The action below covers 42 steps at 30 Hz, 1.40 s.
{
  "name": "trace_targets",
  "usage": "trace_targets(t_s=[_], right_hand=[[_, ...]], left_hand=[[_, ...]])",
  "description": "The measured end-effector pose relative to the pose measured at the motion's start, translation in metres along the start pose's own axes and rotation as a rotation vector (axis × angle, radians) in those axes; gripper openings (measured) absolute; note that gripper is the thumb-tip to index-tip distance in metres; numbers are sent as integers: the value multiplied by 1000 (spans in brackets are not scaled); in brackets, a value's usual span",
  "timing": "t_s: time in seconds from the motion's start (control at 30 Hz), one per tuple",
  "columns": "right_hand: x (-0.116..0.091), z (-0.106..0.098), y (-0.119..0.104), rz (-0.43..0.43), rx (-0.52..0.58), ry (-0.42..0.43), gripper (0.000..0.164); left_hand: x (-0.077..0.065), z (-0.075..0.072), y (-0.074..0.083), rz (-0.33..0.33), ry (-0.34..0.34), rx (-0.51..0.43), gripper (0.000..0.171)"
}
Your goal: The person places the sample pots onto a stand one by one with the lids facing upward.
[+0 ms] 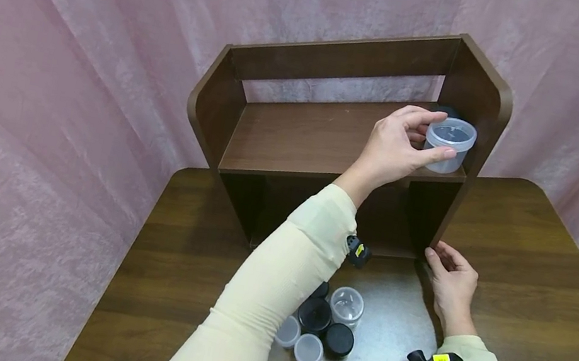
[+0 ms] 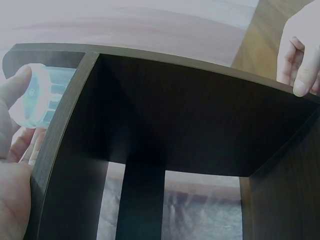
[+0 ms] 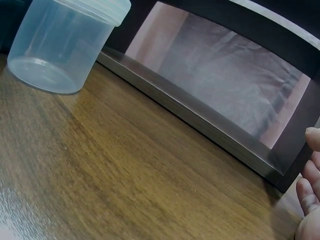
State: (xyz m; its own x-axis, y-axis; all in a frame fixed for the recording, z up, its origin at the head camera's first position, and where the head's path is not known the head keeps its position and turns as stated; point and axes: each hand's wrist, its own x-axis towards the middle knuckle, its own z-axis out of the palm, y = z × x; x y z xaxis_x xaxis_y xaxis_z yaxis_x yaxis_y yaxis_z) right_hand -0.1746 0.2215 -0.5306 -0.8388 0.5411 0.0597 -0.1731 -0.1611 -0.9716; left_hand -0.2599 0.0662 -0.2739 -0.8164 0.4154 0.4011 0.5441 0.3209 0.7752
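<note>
A translucent plastic jar (image 1: 449,145) with a clear lid is at the right end of the upper board of a dark brown wooden shelf (image 1: 299,124). My left hand (image 1: 395,147) holds this jar between thumb and fingers; the left wrist view shows the jar (image 2: 50,97) beside the side panel. Whether its base touches the board cannot be told. Lower down, my right hand (image 1: 452,287) grips the front edge of the shelf's right side panel near the table, thumb in front. Behind the held jar a dark object (image 1: 445,111) is partly hidden.
Several small jars with black lids (image 1: 315,314) and translucent lids (image 1: 308,350) stand grouped on the wooden table (image 1: 179,290), partly covered by my left sleeve. A clear jar (image 3: 57,50) stands close to the right wrist camera. Pink curtain (image 1: 77,107) hangs behind.
</note>
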Motion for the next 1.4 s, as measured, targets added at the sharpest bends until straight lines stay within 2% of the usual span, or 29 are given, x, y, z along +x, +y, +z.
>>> trace_targets(t_s=[0.3,0.67,0.8,0.93,1.07,1.23,1.4], right_hand=[[-3,-3,1,-7,-13,-17,25],[-3,3,3,-13,-17,-19,25],[-2,4,4,-19,-30,-24,26],[-3,6,5,15,-55,-20,26],[-4,9,6,18,-61,-13,26],[-3,11,6,7,-16,-20,26],[1,8,5,-10,-13,-11,27]], left_hand=[[-5,-1,-2,10,17,-20,56],[-6,-5,-6,-19,32,-7,59],[-6,-5,-8,-6,72,-32,59],[-7,-6,-10,5,110,-64,56],[-10,-9,-10,32,138,-105,53],[-17,-11,-10,80,167,-107,50],[-29,-11,-10,147,144,-99,48]])
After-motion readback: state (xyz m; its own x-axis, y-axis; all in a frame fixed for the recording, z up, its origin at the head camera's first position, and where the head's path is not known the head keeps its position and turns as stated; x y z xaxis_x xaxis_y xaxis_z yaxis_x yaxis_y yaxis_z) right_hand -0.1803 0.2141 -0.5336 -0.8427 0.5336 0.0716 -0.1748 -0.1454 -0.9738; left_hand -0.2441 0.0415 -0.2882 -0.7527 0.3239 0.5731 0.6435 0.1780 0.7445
